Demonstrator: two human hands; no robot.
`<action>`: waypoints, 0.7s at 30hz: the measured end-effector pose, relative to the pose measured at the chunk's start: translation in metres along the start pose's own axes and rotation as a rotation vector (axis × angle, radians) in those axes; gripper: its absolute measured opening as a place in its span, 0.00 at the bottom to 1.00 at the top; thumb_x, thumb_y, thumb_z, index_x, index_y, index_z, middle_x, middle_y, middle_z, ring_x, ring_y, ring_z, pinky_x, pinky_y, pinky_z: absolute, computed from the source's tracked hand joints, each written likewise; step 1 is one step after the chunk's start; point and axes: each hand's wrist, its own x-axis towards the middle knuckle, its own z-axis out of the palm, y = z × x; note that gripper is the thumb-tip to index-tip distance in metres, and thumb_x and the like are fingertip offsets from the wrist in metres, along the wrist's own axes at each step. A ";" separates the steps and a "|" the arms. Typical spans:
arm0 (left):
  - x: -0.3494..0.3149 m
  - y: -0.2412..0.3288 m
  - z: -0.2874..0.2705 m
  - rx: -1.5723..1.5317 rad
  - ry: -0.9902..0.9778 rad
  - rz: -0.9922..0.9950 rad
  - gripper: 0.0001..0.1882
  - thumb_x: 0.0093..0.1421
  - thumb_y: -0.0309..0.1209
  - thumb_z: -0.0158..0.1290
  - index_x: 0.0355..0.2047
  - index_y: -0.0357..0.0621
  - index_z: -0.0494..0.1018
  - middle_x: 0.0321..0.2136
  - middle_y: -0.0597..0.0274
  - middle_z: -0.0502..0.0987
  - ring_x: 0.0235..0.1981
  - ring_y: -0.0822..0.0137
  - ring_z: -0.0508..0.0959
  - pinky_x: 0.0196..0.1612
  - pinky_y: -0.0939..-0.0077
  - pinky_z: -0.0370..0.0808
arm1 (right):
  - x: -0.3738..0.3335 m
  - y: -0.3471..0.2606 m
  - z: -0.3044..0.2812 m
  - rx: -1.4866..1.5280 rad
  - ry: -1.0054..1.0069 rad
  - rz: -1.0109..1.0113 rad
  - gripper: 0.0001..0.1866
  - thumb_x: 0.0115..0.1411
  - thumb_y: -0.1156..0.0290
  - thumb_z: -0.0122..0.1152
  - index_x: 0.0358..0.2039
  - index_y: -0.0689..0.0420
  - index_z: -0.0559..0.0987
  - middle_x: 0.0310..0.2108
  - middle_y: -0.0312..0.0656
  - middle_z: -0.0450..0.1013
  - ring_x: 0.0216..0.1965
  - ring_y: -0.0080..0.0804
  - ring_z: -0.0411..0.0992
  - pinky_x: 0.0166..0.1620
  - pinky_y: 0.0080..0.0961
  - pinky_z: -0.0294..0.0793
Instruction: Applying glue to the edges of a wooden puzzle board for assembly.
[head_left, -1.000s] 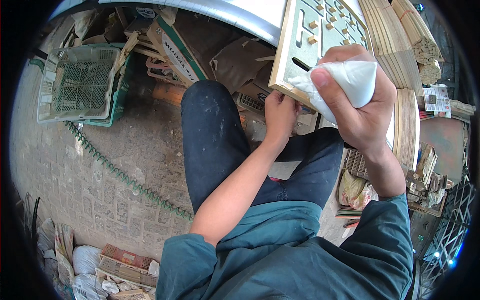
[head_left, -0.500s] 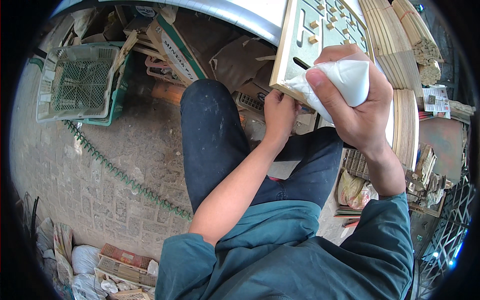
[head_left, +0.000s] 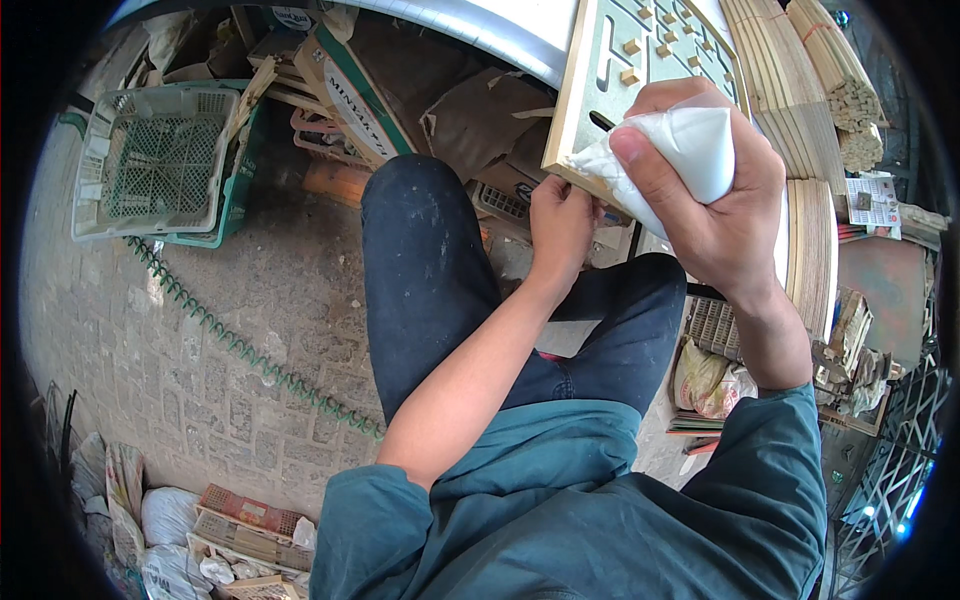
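The work appears to be partway along. At 1 o'clock, on the tabletop [head_left: 530,28], lies a green board [head_left: 622,100] with a pale wooden frame [head_left: 566,105] along its visible edges. Several small wooden blocks [head_left: 630,76] already stand on it, while the dark slot nearest the person has none in it.

At 2 o'clock the right hand [head_left: 715,225] is wrapped tightly around a plump white bag [head_left: 700,145], its twisted tip against the frame's near corner. The bag looks well filled, so I judge plenty of its contents is unused. Whether anything has come out along the frame cannot be told.

The left hand [head_left: 560,220], just 1 o'clock of centre, is bunched at the frame's near side; its fingertips are hidden, so its grip is unclear. The frame's near edge seems the part unfinished.
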 end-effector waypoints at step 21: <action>-0.001 0.003 0.007 -0.058 0.017 -0.030 0.08 0.58 0.27 0.44 0.31 0.35 0.71 0.20 0.64 0.73 0.17 0.78 0.67 0.19 0.84 0.61 | -0.008 0.009 -0.006 -0.073 0.056 -0.067 0.11 0.53 0.70 0.64 0.32 0.63 0.75 0.20 0.43 0.75 0.21 0.30 0.77 0.24 0.21 0.73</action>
